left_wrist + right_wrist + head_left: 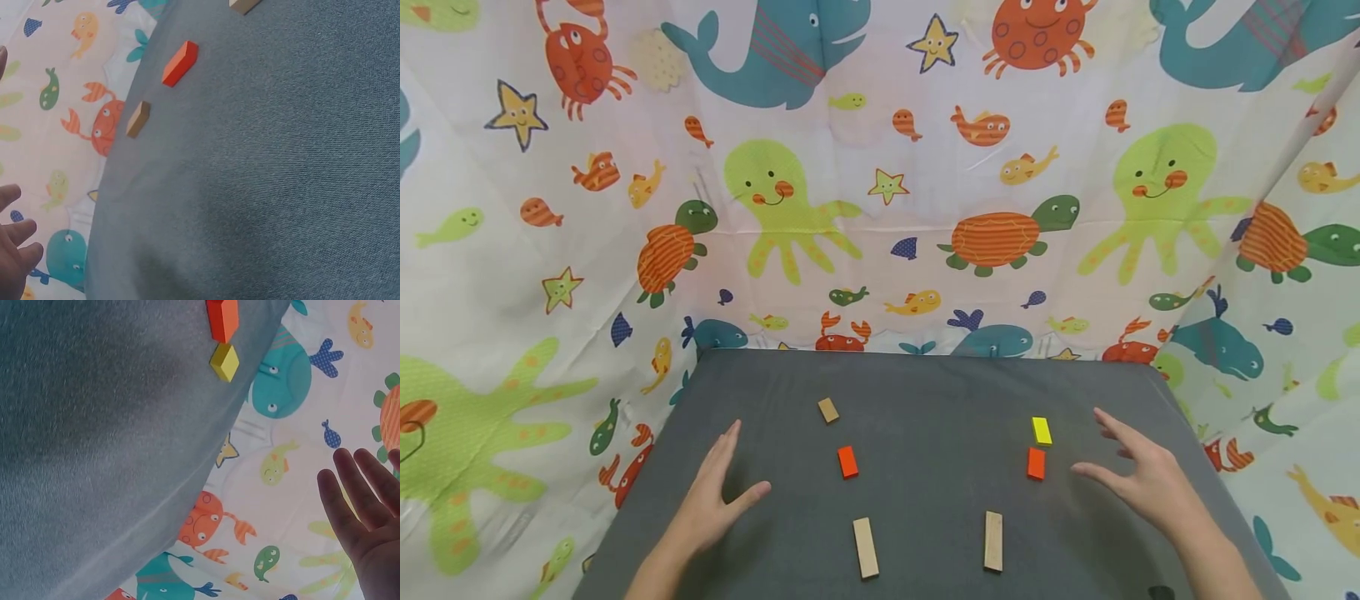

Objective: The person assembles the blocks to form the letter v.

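Note:
My left hand (709,500) hovers over the left side of the grey table, fingers straight and thumb spread, holding nothing. Nearest to it is a red block (847,462), with a small tan wooden block (828,410) farther back. On the right, my right hand (1138,475) is held above the table with fingers extended and thumb apart, also holding nothing. Just left of its fingertips lie a yellow block (1041,431) and, in front of that, another red block (1036,463). Two longer pale wooden blocks, one on the left (866,547) and one on the right (993,541), lie nearer the front.
A dark grey cloth covers the table (940,400). Behind it and along both sides hangs a white curtain (850,308) printed with sea animals. A small dark patch (1161,592) shows at the front edge of the view, beside the right forearm.

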`<state>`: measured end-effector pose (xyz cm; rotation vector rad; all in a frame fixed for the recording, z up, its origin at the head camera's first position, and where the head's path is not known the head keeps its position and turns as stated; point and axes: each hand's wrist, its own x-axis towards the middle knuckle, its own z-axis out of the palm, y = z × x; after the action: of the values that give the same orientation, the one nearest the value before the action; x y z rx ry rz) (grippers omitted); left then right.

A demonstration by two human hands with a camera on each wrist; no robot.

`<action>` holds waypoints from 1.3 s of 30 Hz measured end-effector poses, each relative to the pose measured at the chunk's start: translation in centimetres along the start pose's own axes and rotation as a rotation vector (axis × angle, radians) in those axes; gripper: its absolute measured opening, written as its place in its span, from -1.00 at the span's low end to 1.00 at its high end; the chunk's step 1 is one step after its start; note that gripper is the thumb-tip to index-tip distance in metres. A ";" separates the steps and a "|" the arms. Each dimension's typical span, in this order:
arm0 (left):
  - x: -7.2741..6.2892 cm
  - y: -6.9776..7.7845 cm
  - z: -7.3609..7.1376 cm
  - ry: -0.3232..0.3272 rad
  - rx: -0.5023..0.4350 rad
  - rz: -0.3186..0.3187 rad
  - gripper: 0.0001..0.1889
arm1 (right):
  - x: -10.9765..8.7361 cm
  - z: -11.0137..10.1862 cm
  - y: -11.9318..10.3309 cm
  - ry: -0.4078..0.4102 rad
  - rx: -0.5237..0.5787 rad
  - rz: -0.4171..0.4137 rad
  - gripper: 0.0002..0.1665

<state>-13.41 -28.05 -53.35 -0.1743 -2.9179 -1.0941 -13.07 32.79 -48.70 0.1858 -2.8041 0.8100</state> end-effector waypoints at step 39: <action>-0.3 2.0 2.7 0.123 -0.148 0.139 -0.17 | 0.1 4.9 -3.4 -0.050 0.135 0.033 0.05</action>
<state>-12.80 -24.81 -54.14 -0.2963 -2.6735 -1.2506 -13.43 27.25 -50.97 0.1848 -2.8070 1.0165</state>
